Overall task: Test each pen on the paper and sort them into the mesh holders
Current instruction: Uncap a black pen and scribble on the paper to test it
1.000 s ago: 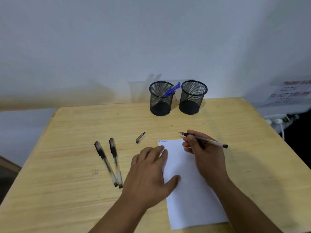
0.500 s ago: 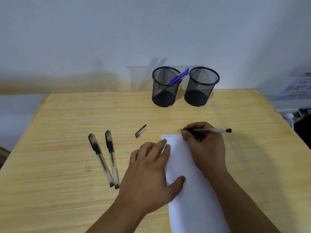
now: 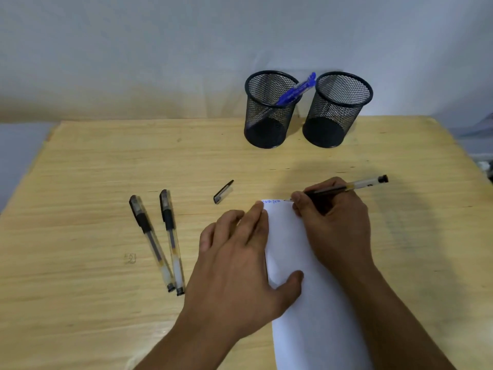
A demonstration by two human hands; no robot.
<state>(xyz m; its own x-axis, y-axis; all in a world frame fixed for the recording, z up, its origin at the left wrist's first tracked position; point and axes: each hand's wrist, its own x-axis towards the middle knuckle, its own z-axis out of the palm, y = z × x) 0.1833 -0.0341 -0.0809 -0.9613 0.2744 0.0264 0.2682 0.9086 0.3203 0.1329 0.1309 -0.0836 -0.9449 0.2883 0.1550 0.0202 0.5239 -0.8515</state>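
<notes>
A wooden table point(image 3: 80, 316) runs back to a pale wall point(image 3: 160, 49), with bare wood open to the left of the hands and between the paper and the two black mesh holders near the far edge. The left holder point(image 3: 268, 124) contains one blue pen point(image 3: 294, 90) leaning over its rim; the right holder point(image 3: 333, 121) stands just beside it, nothing visible inside. A person's left hand point(image 3: 240, 268) lies flat, fingers straight, pressing the white paper point(image 3: 306, 303) at its left edge. The right hand point(image 3: 336, 222) grips an uncapped pen point(image 3: 354, 186), tip at the sheet's top edge beside blue writing. Two capped pens point(image 3: 162, 241) lie side by side left of the hands; a loose cap point(image 3: 223, 195) rests apart, nearer the holders
</notes>
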